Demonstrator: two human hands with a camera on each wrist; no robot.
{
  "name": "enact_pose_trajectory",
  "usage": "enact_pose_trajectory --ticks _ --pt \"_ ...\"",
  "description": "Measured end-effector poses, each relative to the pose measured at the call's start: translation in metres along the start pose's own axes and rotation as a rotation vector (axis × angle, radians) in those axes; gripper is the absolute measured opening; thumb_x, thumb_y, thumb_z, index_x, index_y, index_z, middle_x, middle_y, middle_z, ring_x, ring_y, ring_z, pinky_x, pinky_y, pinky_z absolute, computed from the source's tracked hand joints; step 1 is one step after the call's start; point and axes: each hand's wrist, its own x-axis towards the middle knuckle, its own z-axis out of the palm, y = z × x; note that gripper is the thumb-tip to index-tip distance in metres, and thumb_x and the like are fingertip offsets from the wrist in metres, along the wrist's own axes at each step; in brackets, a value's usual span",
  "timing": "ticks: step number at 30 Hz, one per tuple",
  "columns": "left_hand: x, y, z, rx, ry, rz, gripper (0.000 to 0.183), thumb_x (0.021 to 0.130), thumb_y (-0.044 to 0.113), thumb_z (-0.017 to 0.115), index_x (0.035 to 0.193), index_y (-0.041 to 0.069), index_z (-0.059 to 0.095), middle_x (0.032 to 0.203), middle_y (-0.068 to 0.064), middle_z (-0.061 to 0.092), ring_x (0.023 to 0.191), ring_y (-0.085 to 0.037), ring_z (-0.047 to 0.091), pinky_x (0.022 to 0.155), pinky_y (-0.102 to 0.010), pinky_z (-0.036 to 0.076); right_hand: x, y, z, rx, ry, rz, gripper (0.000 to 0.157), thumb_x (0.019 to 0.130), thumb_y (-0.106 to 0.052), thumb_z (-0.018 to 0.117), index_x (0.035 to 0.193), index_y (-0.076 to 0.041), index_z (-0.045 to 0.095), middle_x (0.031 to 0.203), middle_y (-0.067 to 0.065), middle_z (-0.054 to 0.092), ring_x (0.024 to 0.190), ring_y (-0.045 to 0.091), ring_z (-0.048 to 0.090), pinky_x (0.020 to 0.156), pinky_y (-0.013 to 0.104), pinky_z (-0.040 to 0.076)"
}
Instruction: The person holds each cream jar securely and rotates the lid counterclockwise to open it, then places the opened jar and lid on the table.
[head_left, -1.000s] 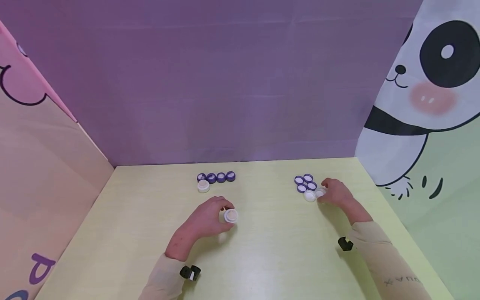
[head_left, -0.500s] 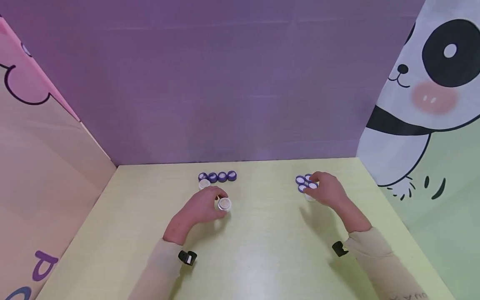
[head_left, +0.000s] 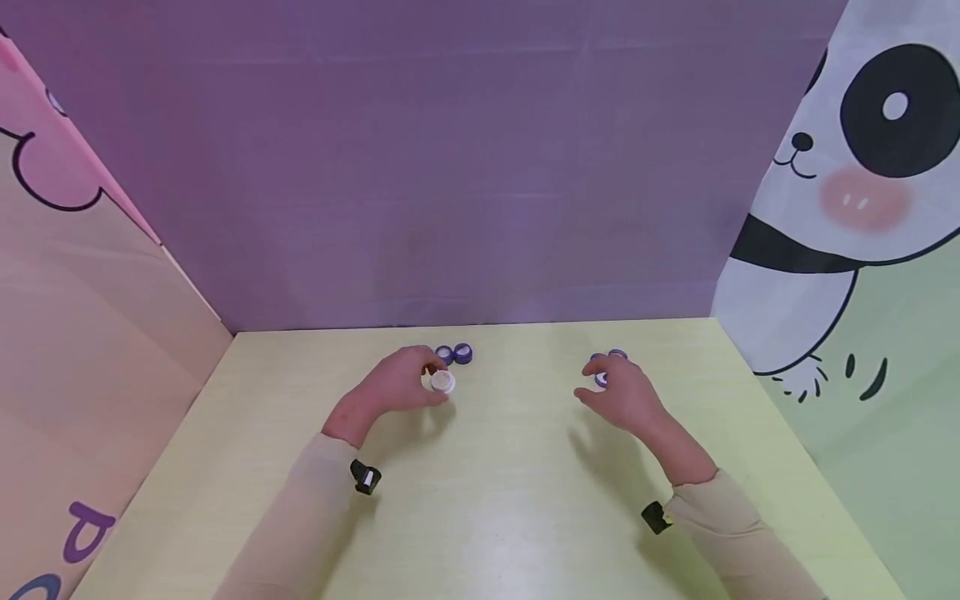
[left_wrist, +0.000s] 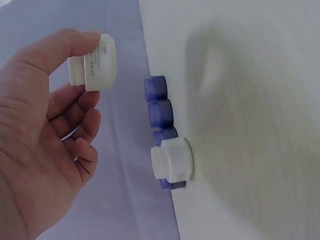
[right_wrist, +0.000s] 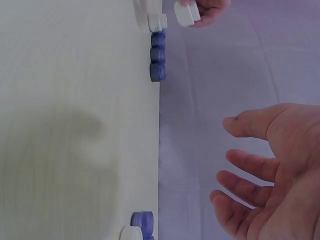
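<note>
My left hand pinches a small white jar without a lid, raised above the table, its open mouth facing up. Beneath that hand, a second white open jar stands on the table in front of a row of purple jars. My right hand hovers with thumb and fingers spread, holding nothing. Under it is a cluster of purple-rimmed lids, mostly hidden by the hand in the head view. A white lid lies against the cluster, partly cut off in the right wrist view.
A pale wood-grain table spreads under both hands. Behind it hangs a purple cloth wall. A panda-print panel borders the right side, a pink one the left.
My left hand has carried the white jar away from me, towards the purple row. My right hand has left the white lid by the cluster and moved left, fingers spread.
</note>
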Motion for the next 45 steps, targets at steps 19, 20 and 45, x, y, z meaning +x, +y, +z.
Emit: enact_pose_trajectory --ticks 19,20,45 --pt "0.035 -0.039 0.004 0.087 -0.033 -0.075 0.035 0.076 0.028 0.08 0.103 0.007 0.072 0.092 0.0 0.066 0.084 -0.019 0.056 0.08 -0.035 0.046 -0.008 -0.006 0.02 -0.022 -0.01 -0.059 0.026 0.084 -0.02 0.073 0.104 -0.003 0.069 0.103 0.007 0.068 0.092 0.029 0.061 0.081 0.042 0.049" --pt "0.036 -0.04 0.005 0.092 -0.029 -0.074 0.035 0.075 0.028 0.08 0.103 0.007 0.073 0.092 0.0 0.066 0.084 -0.019 0.055 0.08 -0.036 0.046 -0.008 -0.007 0.02 -0.018 -0.011 -0.059 0.026 0.084 -0.02 0.073 0.104 -0.003 0.069 0.103 0.007 0.068 0.092 0.03 0.062 0.081 0.042 0.049" --pt "0.043 -0.057 0.014 0.178 -0.045 -0.157 0.04 0.076 0.031 0.08 0.108 0.008 0.073 0.102 -0.005 0.056 0.098 -0.026 0.048 0.088 -0.04 0.042 -0.013 -0.018 0.033 -0.003 -0.086 -0.062 0.023 0.087 -0.018 0.071 0.104 -0.003 0.069 0.102 0.009 0.067 0.083 0.025 0.058 0.076 0.037 0.047"
